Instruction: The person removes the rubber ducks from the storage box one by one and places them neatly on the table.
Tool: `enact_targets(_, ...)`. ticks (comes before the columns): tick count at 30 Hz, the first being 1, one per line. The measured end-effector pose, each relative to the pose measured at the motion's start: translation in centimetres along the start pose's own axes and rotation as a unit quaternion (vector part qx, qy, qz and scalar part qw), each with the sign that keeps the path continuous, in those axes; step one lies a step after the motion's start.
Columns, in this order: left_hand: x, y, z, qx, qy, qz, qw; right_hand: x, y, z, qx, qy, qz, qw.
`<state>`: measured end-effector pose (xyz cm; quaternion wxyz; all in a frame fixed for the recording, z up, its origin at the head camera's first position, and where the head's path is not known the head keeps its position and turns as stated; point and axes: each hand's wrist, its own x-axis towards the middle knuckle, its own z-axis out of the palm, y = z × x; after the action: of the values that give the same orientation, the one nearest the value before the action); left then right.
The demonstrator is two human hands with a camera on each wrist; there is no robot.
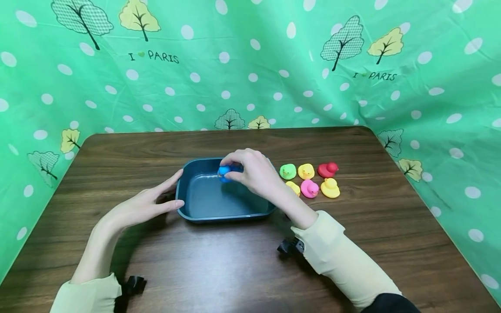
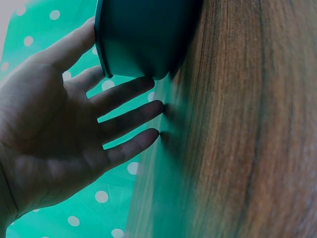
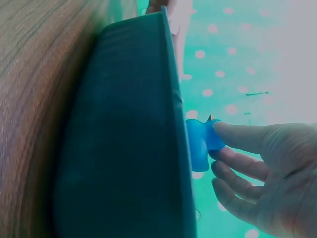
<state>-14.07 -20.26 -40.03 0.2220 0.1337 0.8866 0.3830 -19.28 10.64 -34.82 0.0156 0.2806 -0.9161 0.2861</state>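
Note:
My right hand (image 1: 254, 171) pinches a blue rubber duck (image 1: 225, 173) between thumb and fingers, over the dark blue rectangular tray (image 1: 211, 204). In the right wrist view the duck (image 3: 199, 144) shows just past the tray's rim, its head between thumb and fingertips. At the tray's left end, my left hand (image 1: 142, 206) touches the rim with thumb and fingers spread. The left wrist view shows that hand (image 2: 64, 114) with its fingers extended, some at the tray wall (image 2: 143, 39) and the others below it near the tabletop.
Right of the tray stand several rubber ducks: green (image 1: 287, 171), yellow (image 1: 306, 171), red (image 1: 327, 169), pink (image 1: 309, 189) and another yellow duck (image 1: 330, 188). One more yellow duck (image 1: 292, 188) is partly hidden by my right arm. A green dotted cloth (image 1: 250, 65) hangs behind the wooden table (image 1: 219, 265).

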Motion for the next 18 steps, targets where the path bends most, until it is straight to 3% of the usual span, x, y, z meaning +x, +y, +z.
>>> enact_targets(18, 0.0, -0.2, -0.5, -0.001, -0.004, 0.007, 1.0, -2.2, 2.0, -3.3, 0.022, 0.05, 0.031, 0.998)
